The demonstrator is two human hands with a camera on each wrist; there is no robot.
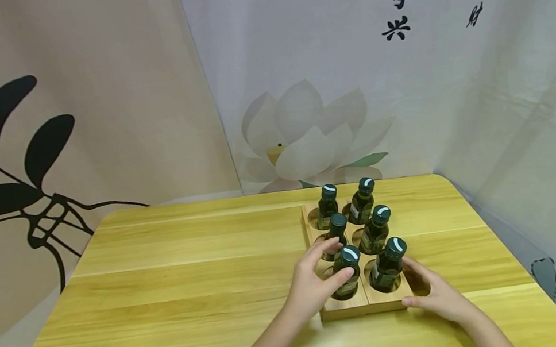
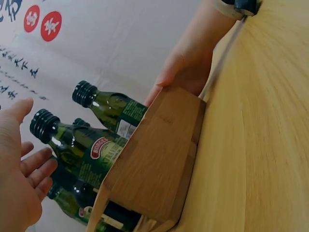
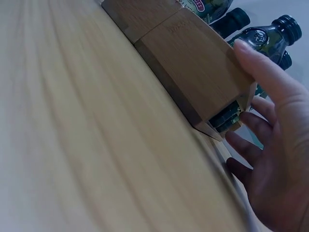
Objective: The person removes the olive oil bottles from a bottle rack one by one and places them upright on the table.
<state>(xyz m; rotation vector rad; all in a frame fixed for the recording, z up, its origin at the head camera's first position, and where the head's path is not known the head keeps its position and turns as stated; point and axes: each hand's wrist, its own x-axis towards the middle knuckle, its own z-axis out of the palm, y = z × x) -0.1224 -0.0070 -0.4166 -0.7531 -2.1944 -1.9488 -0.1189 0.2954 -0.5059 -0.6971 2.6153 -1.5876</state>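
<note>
I have six green bottles (image 1: 388,267) in view, counted by their dark caps, standing in a wooden holder (image 1: 369,300) with six round holes, two rows of three, one bottle per hole. The holder sits on the table (image 1: 194,299) between my two hands.

My left hand (image 1: 312,282) is spread, thumb before the front bottle on its side, fingertips by the one behind; the left wrist view shows a gap between hand and glass. On that nearest bottle I can read BORGES on a red label patch (image 2: 101,147); the smaller print beneath is too blurred. Just past my right thumb, the right wrist view catches only the ending "GES".

My right hand (image 1: 441,295) is loosely spread around the holder's near right corner, thumb at the front, fingers along the side; how firmly it presses, I cannot tell. The bottle nearest it carries a round raised emblem.

Five caps show a white strip; the cap beyond my left fingertips looks plain. Well behind both hands, the backdrop (image 1: 154,96) bears black characters, 事, 兴 and 财 among them, and, in the left wrist view, two red discs (image 2: 51,26).
</note>
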